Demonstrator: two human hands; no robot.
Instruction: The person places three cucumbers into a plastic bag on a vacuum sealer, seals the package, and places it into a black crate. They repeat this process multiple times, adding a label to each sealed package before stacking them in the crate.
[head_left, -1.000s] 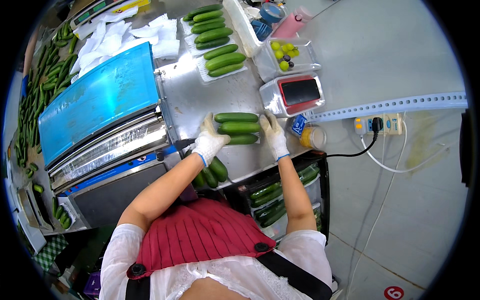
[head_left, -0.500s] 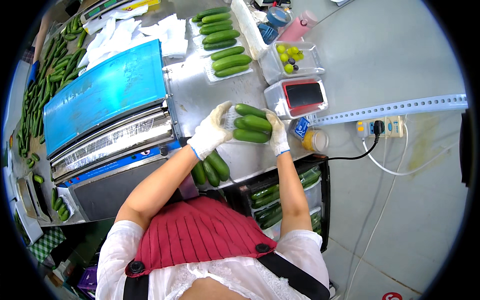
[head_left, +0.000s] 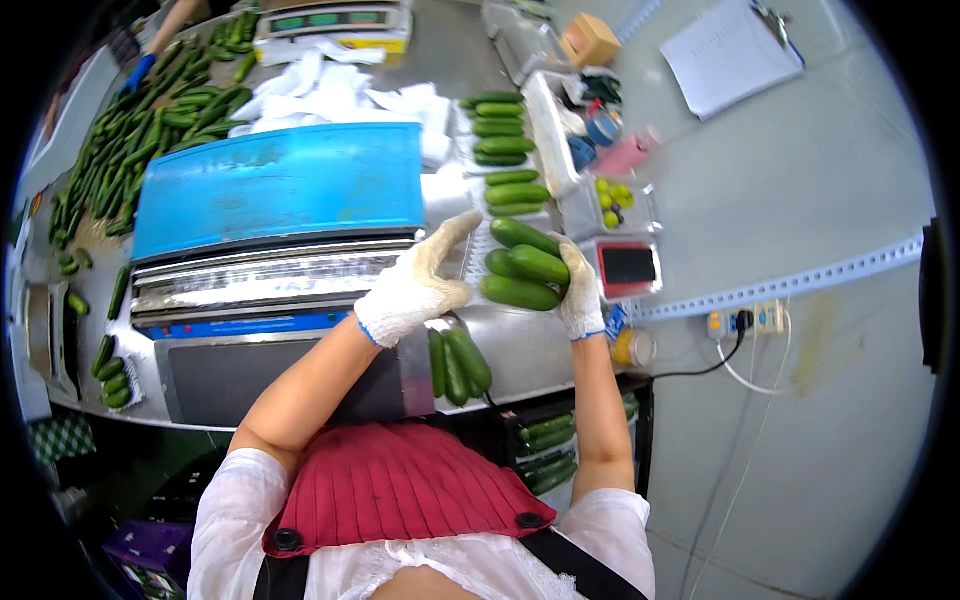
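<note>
Cucumbers (head_left: 522, 265) lying sideways btwn both hands; right hand (head_left: 580, 292) gripping them, left hand (head_left: 418, 285) open, just beside.

A small scale with a dark screen (head_left: 628, 266) framed in red sits on the worktop (head_left: 520, 350). Beyond that screen lie filled white trays of cucumbers (head_left: 497, 128), a clear box of yellow-green balls (head_left: 615, 200) and a brown cardboard box (head_left: 590, 40). Far left of the box, another scale's green display (head_left: 330, 20) glows.
</note>
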